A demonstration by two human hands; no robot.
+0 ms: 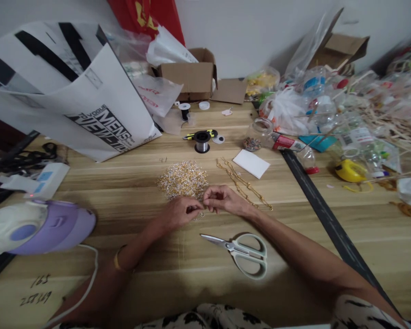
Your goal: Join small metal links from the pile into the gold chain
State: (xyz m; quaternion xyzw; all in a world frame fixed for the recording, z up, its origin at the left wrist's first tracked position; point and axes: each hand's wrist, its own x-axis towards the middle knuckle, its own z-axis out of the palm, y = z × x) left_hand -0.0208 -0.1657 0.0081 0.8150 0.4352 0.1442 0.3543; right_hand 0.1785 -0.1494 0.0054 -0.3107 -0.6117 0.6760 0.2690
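Observation:
My left hand (182, 211) and my right hand (223, 199) meet just in front of a pile of small gold and silver metal pieces (182, 179). Both are closed in a pinch, fingertips almost touching; whatever lies between them is too small to name. A little ring-like bit (202, 214) shows on the table below the fingertips. Gold chains (241, 180) lie beyond my right wrist. Nearer to me rest scissors (241, 251) with pale green handles, blades pointing left and slightly apart.
Behind the pile stand a spool of wire (202, 142), yellow-black pliers (192, 135) and a jar of beads (256, 132). A white card (251, 163) lies right of them. At left are a large paper bag (99, 109), a power strip (50, 180) and a purple appliance (58, 226). Plastic bottles (317, 109) crowd the right.

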